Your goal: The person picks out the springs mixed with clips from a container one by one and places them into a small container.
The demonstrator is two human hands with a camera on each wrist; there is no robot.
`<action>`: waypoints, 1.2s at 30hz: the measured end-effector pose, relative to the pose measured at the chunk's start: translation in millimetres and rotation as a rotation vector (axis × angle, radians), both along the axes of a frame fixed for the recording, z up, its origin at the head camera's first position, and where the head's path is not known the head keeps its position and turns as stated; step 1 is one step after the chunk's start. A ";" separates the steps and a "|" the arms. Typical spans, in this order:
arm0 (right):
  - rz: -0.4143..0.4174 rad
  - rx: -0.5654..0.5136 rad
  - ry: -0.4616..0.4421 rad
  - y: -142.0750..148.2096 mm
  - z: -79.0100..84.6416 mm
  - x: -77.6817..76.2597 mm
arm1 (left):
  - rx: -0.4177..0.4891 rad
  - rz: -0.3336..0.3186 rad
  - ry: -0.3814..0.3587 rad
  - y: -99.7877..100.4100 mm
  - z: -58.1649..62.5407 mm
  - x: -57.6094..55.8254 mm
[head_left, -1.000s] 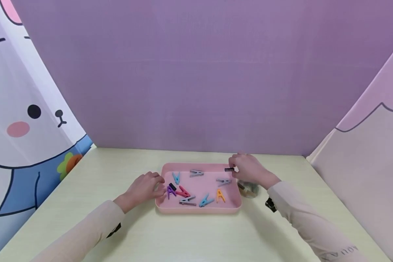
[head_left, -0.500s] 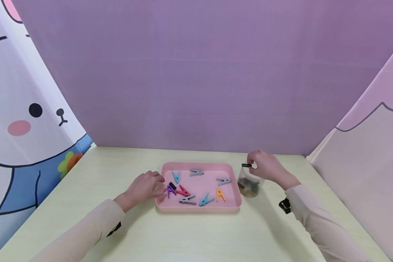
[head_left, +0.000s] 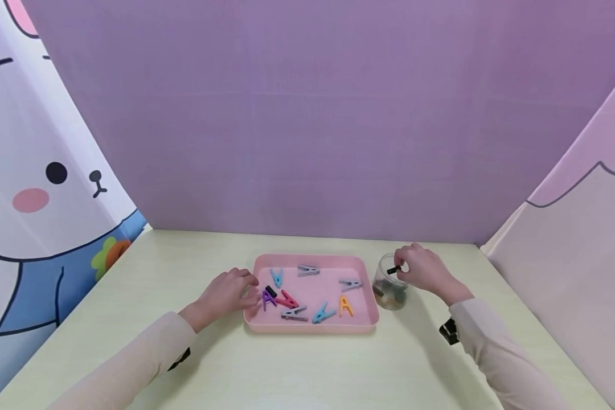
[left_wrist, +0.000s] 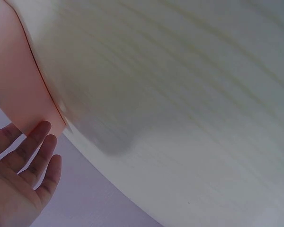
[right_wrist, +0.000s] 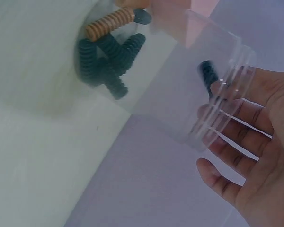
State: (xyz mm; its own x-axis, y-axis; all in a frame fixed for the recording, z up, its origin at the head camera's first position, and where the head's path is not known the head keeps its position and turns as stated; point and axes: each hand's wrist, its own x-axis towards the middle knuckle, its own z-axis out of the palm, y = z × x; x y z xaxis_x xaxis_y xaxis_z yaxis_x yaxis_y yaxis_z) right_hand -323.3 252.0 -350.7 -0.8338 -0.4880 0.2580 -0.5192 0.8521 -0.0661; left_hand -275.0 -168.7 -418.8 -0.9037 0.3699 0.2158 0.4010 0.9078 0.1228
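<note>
Thumb and fingertips of my right hand (head_left: 424,272) pinch a black ribbed peg (head_left: 393,270) at the mouth of a clear jar (head_left: 381,274). In the right wrist view the peg (right_wrist: 208,74) is inside the jar's rim, above several dark ribbed pegs (right_wrist: 109,54) and a brown one (right_wrist: 110,23) at the bottom. My left hand (head_left: 225,295) rests at the left rim of a pink tray (head_left: 312,328), its fingers loosely bent. In the left wrist view those fingertips (left_wrist: 43,128) lie against the tray's outer wall (left_wrist: 26,75). Another black peg (head_left: 271,291) lies in the tray.
Several clothespins lie spread in the tray, among them a purple one (head_left: 268,299), a red one (head_left: 287,300), a yellow one (head_left: 345,306) and a blue one (head_left: 323,313). A purple cloth (head_left: 307,125) stands behind the pale table (head_left: 307,370).
My right hand has carried the black peg from over the tray's right rim to the jar, then lowered and tilted it at the mouth. My left hand has stayed in place.
</note>
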 end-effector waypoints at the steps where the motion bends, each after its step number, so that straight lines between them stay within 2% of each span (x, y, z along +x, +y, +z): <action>1: -0.003 -0.003 -0.003 0.5 -1.1 -0.4 | -0.001 -0.003 0.003 0.1 0.3 0.1; 11: -0.006 -0.028 0.010 2.6 -8.1 -2.6 | -0.001 -0.008 0.013 0.2 1.4 1.1; 36: 0.007 -0.019 0.030 1.2 -8.9 -1.7 | 0.006 -0.009 0.022 0.1 0.8 0.7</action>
